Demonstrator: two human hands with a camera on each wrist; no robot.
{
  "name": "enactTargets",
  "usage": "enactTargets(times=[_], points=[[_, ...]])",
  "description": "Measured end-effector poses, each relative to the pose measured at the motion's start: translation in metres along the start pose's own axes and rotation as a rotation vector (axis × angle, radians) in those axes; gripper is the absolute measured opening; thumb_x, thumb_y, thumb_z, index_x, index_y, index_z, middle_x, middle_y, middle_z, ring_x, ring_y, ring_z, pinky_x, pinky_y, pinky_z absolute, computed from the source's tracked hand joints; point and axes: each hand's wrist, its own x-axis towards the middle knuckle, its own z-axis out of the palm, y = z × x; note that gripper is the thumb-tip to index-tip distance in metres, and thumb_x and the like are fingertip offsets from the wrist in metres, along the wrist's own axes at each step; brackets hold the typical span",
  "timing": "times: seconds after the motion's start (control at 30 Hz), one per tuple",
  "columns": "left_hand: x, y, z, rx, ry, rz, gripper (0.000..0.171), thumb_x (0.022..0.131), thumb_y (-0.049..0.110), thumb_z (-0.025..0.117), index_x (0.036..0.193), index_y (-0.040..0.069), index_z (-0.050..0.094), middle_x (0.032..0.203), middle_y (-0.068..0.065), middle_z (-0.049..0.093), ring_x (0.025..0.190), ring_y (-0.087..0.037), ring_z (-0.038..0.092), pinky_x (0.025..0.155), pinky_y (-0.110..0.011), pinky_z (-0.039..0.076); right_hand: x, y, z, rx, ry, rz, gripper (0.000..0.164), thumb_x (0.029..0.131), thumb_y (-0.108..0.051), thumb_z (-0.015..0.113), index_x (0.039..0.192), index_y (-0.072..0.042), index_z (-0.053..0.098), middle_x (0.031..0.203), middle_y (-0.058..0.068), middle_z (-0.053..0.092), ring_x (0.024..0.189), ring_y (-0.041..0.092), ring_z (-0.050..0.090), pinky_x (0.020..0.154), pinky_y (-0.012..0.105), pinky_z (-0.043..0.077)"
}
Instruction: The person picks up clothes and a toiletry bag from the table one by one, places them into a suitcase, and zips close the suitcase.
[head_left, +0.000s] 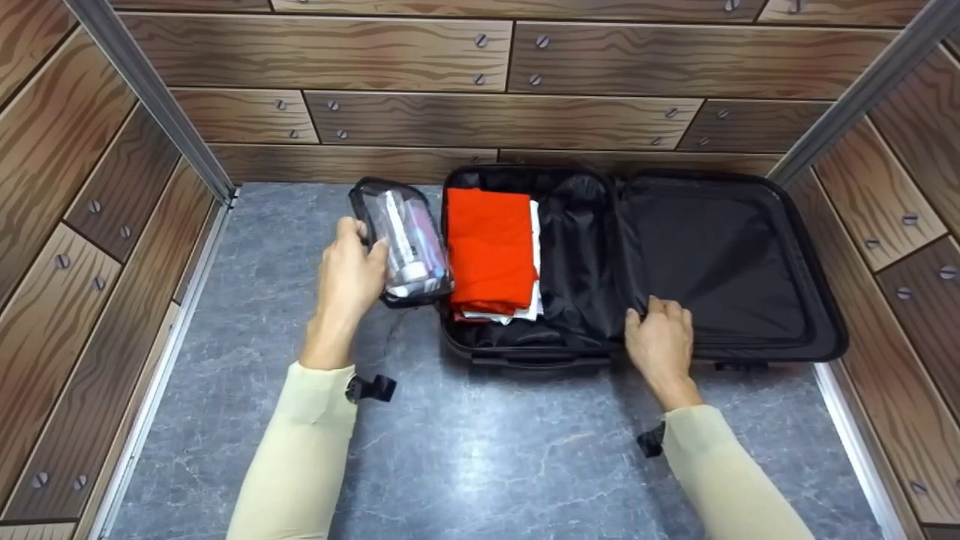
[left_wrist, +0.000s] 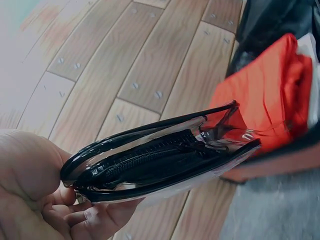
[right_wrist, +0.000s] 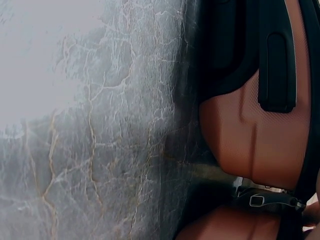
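My left hand [head_left: 349,270] grips a clear zip pouch [head_left: 409,240] with black trim by its near left side, thumb on one face and fingers behind. Through the plastic show a white tube and other toiletries. The pouch is tilted, its lower right corner overlapping the left rim of an open suitcase [head_left: 720,262]. In the left wrist view its black zipper [left_wrist: 145,160] faces the camera. My right hand [head_left: 664,345] holds the suitcase's near edge beside the hinge, fingers bent over the rim. A folded red cloth [head_left: 491,251] lies in the left half on white fabric [head_left: 535,232].
The suitcase's black-lined right half lies folded back flat on the grey marbled floor [head_left: 465,450]. Its outer shell [right_wrist: 260,140] is brownish orange in the right wrist view, with a black handle [right_wrist: 277,70]. Wood-patterned walls [head_left: 412,56] enclose the floor at the back and sides.
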Motion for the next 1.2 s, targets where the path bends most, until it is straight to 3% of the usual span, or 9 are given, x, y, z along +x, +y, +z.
enactTargets(times=[0.13, 0.23, 0.33, 0.47, 0.53, 0.77, 1.0, 1.2], points=[[0.002, 0.016, 0.012, -0.068, 0.01, 0.025, 0.025, 0.101, 0.021, 0.066, 0.115, 0.005, 0.052, 0.101, -0.023, 0.072, 0.093, -0.039, 0.069, 0.083, -0.052, 0.053, 0.0, 0.0, 0.0, -0.001, 0.005, 0.002, 0.057, 0.106, -0.028, 0.055, 0.143, 0.015, 0.054, 0.138, 0.035, 0.057, 0.127, 0.052, 0.048, 0.113, 0.058, 0.035], [0.003, 0.028, 0.025, -0.175, -0.016, 0.028, 0.022, 0.102, 0.019, 0.066, 0.112, 0.006, 0.051, 0.098, -0.02, 0.073, 0.082, -0.032, 0.074, 0.073, -0.046, 0.059, 0.0, 0.0, 0.0, 0.002, 0.008, 0.006, 0.057, 0.106, -0.028, 0.056, 0.143, 0.015, 0.054, 0.138, 0.035, 0.057, 0.127, 0.052, 0.048, 0.113, 0.058, 0.035], [0.005, 0.039, 0.042, -0.28, -0.05, 0.028, 0.021, 0.102, 0.016, 0.066, 0.11, 0.007, 0.049, 0.097, -0.018, 0.072, 0.072, -0.025, 0.074, 0.064, -0.038, 0.059, 0.0, 0.0, 0.0, 0.003, 0.01, 0.006, 0.057, 0.105, -0.028, 0.056, 0.143, 0.015, 0.054, 0.137, 0.035, 0.058, 0.127, 0.052, 0.048, 0.113, 0.058, 0.036], [0.007, 0.051, 0.067, -0.334, -0.089, 0.029, 0.02, 0.103, 0.015, 0.066, 0.111, 0.006, 0.049, 0.097, -0.016, 0.07, 0.072, -0.02, 0.069, 0.064, -0.033, 0.056, 0.0, 0.0, 0.0, -0.003, 0.021, 0.0, 0.056, 0.105, -0.027, 0.057, 0.142, 0.016, 0.055, 0.136, 0.035, 0.059, 0.126, 0.052, 0.048, 0.113, 0.057, 0.036], [0.008, 0.056, 0.079, -0.375, -0.123, 0.01, 0.02, 0.104, 0.015, 0.065, 0.112, 0.006, 0.049, 0.097, -0.016, 0.069, 0.073, -0.019, 0.068, 0.064, -0.032, 0.057, 0.0, 0.0, 0.0, -0.006, 0.023, -0.005, 0.056, 0.105, -0.026, 0.057, 0.142, 0.016, 0.055, 0.136, 0.035, 0.059, 0.126, 0.052, 0.049, 0.113, 0.056, 0.036], [0.01, 0.07, 0.119, -0.665, -0.291, -0.103, 0.017, 0.106, 0.008, 0.061, 0.113, 0.003, 0.047, 0.105, -0.016, 0.066, 0.066, -0.021, 0.075, 0.058, -0.035, 0.063, -0.001, 0.0, 0.001, -0.002, 0.034, -0.014, 0.054, 0.104, -0.024, 0.058, 0.141, 0.016, 0.056, 0.135, 0.036, 0.059, 0.125, 0.053, 0.049, 0.113, 0.057, 0.036], [0.013, 0.073, 0.152, -0.731, -0.388, -0.168, 0.014, 0.108, 0.007, 0.056, 0.116, 0.005, 0.045, 0.118, -0.02, 0.067, 0.072, -0.027, 0.076, 0.06, -0.036, 0.063, 0.0, 0.0, 0.002, 0.0, 0.053, -0.012, 0.054, 0.103, -0.024, 0.059, 0.139, 0.015, 0.057, 0.133, 0.035, 0.06, 0.123, 0.053, 0.05, 0.111, 0.057, 0.038], [0.011, 0.078, 0.177, -0.693, -0.426, -0.153, 0.016, 0.106, 0.0, 0.054, 0.12, 0.004, 0.047, 0.12, -0.025, 0.068, 0.076, -0.032, 0.072, 0.063, -0.034, 0.061, -0.001, 0.0, 0.004, 0.002, 0.061, -0.005, 0.054, 0.103, -0.025, 0.06, 0.139, 0.015, 0.058, 0.132, 0.035, 0.061, 0.122, 0.052, 0.051, 0.109, 0.057, 0.039]])
